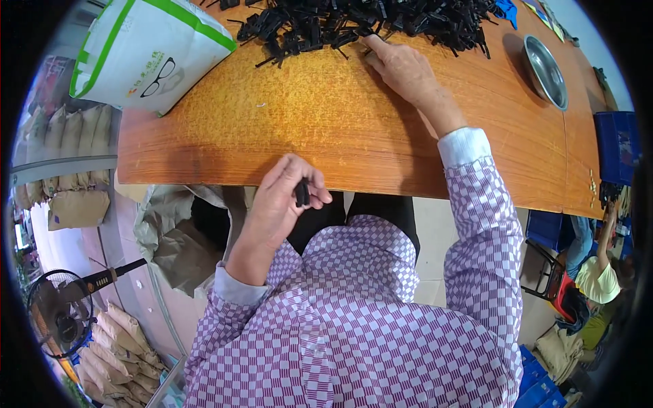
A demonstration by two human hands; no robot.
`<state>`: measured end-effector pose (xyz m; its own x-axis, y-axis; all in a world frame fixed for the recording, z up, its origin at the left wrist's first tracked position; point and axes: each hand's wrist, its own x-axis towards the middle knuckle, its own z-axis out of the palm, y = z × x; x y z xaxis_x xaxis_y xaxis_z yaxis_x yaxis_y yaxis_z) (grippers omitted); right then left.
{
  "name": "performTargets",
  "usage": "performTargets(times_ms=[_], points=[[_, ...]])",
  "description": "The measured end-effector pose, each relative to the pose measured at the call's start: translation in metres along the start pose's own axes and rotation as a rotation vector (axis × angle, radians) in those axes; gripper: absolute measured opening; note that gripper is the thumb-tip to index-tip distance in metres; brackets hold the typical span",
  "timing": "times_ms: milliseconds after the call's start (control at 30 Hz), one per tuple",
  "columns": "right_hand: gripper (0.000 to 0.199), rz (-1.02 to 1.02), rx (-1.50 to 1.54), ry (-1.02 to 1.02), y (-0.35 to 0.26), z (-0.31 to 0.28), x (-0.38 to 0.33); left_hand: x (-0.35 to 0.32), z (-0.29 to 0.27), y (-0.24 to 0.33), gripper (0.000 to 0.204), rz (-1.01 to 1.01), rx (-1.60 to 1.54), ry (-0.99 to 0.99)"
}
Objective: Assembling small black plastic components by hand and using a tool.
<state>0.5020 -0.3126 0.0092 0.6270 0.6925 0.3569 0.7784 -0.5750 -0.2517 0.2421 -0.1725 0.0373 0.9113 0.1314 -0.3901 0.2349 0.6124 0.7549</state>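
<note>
Checked purple-and-white shirt fills the lower frame, nearest the lens; both sleeves rise from it. The left hand sits at the near edge of the tabletop, its grip closed narrow on a small black part, pinched between thumb and fingertips. The right hand is stretched across the tabletop to the pile of like black parts at the far edge, fingertips touching the nearest pieces. Whether that grip has closed on anything cannot be told; the fingers lie flat and partly hidden among the parts.

Judged handling: the part looks like moulded plastic, light, stiff, matt, and narrow. A pinch across its short sides should hold it; the pile's pieces interlock, so one may drag others.

Materials: tabletop is orange-brown wood-grain laminate, smooth, glossy. A round steel bowl lies at the far right, well apart from the hands. A white and green bag rests at the far left corner. Brown paper sacks and a fan stand on the floor at left.
</note>
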Motion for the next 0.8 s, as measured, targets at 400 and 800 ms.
performTargets(times_ms=[400, 800], points=[[0.019, 0.362, 1.277, -0.143, -0.091, -0.044, -0.092, 0.023, 0.025, 0.004, 0.037, 0.130, 0.279, -0.044], [0.020, 0.524, 1.392, -0.231, -0.131, -0.027, -0.121, 0.005, 0.021, -0.006, 0.042, 0.371, 0.859, -0.132]])
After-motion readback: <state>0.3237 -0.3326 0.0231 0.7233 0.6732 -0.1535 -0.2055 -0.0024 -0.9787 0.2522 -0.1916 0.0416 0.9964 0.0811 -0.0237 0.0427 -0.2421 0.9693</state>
